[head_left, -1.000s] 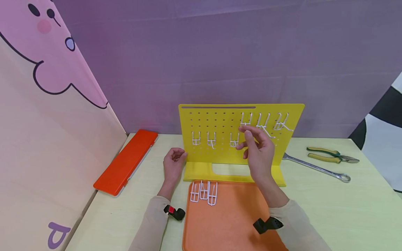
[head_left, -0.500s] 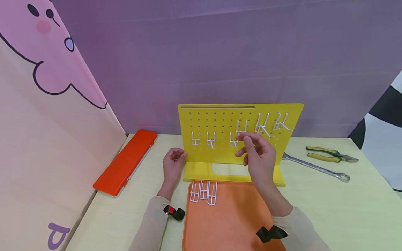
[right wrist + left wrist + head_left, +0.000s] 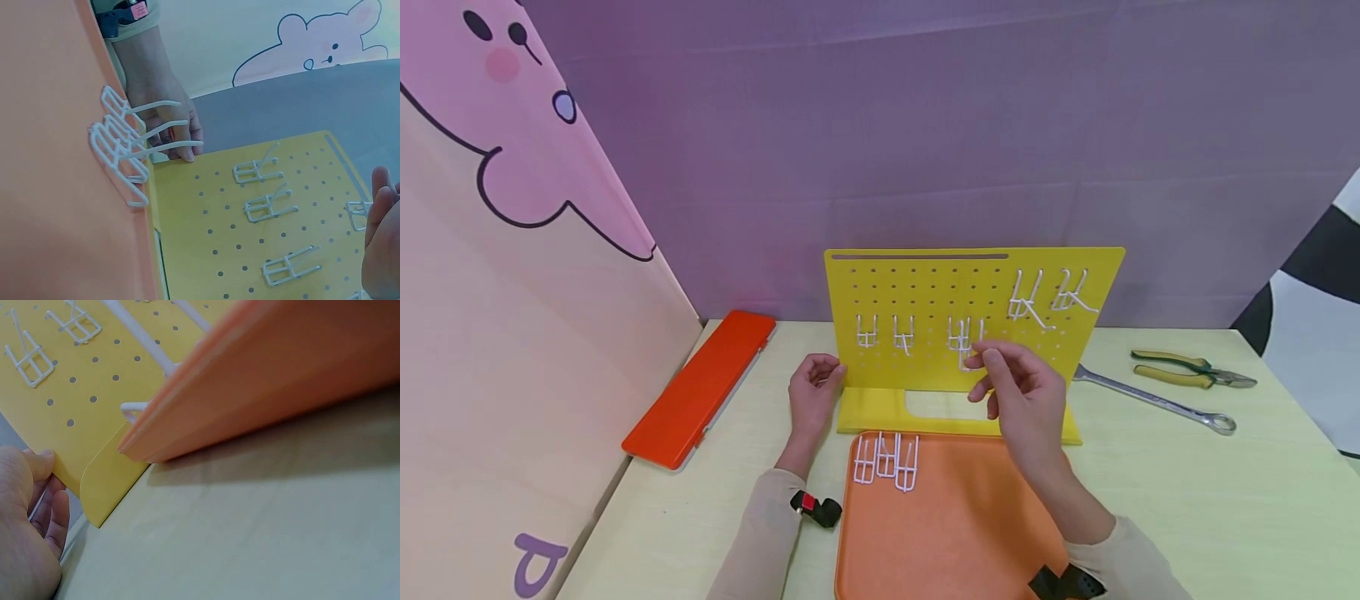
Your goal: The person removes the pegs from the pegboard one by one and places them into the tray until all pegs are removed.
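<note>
Yellow pegboard [image 3: 917, 283], right hand [image 3: 1022, 396] w/ hook [image 3: 972, 342] upright

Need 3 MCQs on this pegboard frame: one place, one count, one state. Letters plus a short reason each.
1. Where do the pliers lie?
A. on the orange tray
B. on the table, right of the yellow pegboard
C. on the red case

2. How many loose white hooks lie on the orange tray?
A. one
B. three
C. six

3. What is the right hand doing?
A. pinching a white hook in front of the board
B. lying flat on the table
C. gripping the wrench

Answers:
1 B: the pliers sit beyond the wrench, right of the yellow pegboard.
2 B: three hooks cluster at the tray's far left corner.
3 A: thumb and fingers close on a white hook; the left hand holds the board's left edge.
</note>
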A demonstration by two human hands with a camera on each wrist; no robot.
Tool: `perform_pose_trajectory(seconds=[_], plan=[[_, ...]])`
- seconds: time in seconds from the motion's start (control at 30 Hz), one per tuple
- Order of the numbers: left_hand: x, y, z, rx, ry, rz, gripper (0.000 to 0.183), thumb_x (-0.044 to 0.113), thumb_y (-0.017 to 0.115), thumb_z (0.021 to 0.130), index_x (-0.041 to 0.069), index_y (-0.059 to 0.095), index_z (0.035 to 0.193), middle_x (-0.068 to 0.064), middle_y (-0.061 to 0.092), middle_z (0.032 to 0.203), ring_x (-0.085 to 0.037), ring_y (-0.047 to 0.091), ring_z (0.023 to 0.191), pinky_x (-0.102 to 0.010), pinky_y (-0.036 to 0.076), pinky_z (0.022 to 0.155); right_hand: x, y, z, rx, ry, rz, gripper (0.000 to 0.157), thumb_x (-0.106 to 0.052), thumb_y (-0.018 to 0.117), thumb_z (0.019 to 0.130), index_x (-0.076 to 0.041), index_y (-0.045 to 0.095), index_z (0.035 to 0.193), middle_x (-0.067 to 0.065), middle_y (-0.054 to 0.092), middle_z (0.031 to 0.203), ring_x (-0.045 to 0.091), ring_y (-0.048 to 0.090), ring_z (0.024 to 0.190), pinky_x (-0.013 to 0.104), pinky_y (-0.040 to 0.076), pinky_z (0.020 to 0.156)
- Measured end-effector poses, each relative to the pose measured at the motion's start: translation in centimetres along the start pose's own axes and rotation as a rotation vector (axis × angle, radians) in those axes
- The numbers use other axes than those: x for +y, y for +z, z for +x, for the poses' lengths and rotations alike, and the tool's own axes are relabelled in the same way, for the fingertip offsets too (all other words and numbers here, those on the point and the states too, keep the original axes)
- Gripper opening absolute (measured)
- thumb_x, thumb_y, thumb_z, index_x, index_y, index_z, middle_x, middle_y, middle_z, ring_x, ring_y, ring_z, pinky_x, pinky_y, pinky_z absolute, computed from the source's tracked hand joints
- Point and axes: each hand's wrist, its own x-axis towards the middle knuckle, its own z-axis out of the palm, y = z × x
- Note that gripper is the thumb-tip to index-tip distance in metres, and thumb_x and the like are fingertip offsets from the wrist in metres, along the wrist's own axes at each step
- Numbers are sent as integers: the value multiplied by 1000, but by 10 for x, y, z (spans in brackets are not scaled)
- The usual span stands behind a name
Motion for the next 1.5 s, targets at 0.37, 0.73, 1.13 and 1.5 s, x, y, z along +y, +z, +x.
perform_pose_trajectory(seconds=[0.37, 0.73, 1.13, 1.5], plan=[[0, 0, 0, 2, 2, -4, 11, 0, 79, 101, -1, 71, 110, -12, 75, 105, -16, 68, 93, -18, 57, 83, 6, -4, -15, -69, 116, -113, 17, -9, 69, 111, 2, 80, 118, -3, 79, 91, 14, 65, 59, 22, 48, 50], [4, 1, -2, 8, -7, 8, 11, 0, 78, 102, 0, 72, 110, -15, 75, 106, -18, 68, 94, -18, 57, 83, 19, -8, -27, -153, 187, -172, 16, -10, 72, 109, -1, 81, 118, 2, 78, 91, 16, 64, 61, 22, 47, 52], [0, 2, -1, 16, 16, -16, 12, -3, 77, 101, -5, 72, 112, -24, 75, 108, -24, 69, 95, -17, 55, 81, 34, -6, -34, -254, 290, -158, 15, -9, 73, 108, 1, 81, 115, 17, 76, 89, 17, 63, 60, 23, 45, 53], [2, 1, -1, 15, 7, 17, 10, -1, 79, 101, 2, 72, 108, -14, 76, 105, -17, 69, 93, -18, 57, 83, 44, -6, -34, -309, 430, -145, 18, -10, 74, 107, 4, 79, 117, 11, 77, 89, 15, 62, 61, 23, 44, 52]])
